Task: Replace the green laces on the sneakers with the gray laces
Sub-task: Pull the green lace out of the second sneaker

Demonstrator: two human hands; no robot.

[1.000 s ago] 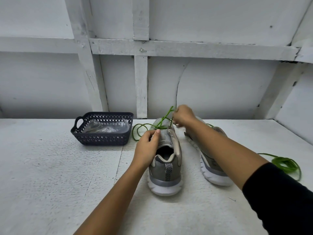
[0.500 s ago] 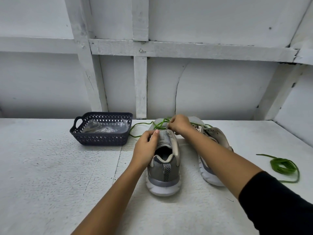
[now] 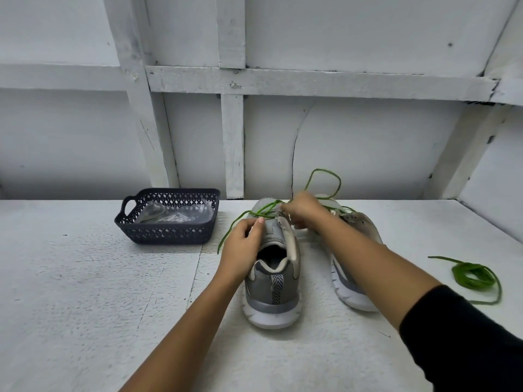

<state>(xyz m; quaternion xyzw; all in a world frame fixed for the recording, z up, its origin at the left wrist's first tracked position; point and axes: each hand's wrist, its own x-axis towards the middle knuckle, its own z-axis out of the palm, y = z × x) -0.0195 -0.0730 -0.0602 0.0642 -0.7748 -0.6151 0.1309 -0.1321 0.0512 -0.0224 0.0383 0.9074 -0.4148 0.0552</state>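
Note:
Two gray sneakers stand heel-toward-me on the white table. My left hand [image 3: 244, 247] grips the left side of the near sneaker [image 3: 274, 281] at its tongue. My right hand [image 3: 304, 210] pinches the green lace [image 3: 261, 212] over that shoe's eyelets; a loop of it arcs up behind the hand, and a loose end trails down the shoe's left side. The second sneaker [image 3: 355, 250] lies to the right, partly hidden by my right forearm. A coiled green lace [image 3: 474, 275] lies on the table at the far right.
A dark perforated basket [image 3: 169, 234] holding a clear plastic bag [image 3: 172, 215], its contents unclear, sits at the back left. A white wall with wooden battens rises right behind the table. The table's right side meets a slanted wall.
My right hand has shifted right and drawn the green lace out, so a loop now arcs up behind it. My left hand has stayed on the sneaker.

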